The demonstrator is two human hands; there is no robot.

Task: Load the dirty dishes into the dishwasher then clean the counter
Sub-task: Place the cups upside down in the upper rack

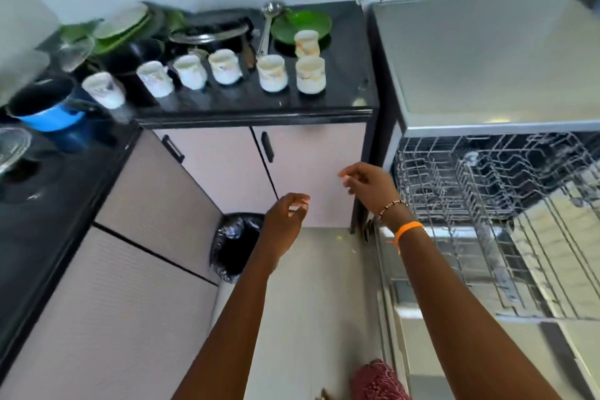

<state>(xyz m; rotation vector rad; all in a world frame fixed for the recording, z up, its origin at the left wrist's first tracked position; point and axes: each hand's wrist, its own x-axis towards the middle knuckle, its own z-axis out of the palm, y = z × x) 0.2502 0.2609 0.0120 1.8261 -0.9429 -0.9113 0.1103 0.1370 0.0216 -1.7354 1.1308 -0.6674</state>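
At the back left of the black worktop (227, 104), blur is smearing a heap of green plates (123, 26) and dark pans (207, 32) that I am struggling to separate. Seven white cups (272, 73) are standing clear nearer the front edge. My left hand (285, 221) and right hand (370, 187) are hovering before the cabinet door (311, 153), fingers loosely curled, gripping nothing. On the right the dishwasher rack (487, 172) is standing pulled out, its lowered door running off frame. A lined bin (237, 240) is crowding the floor below.
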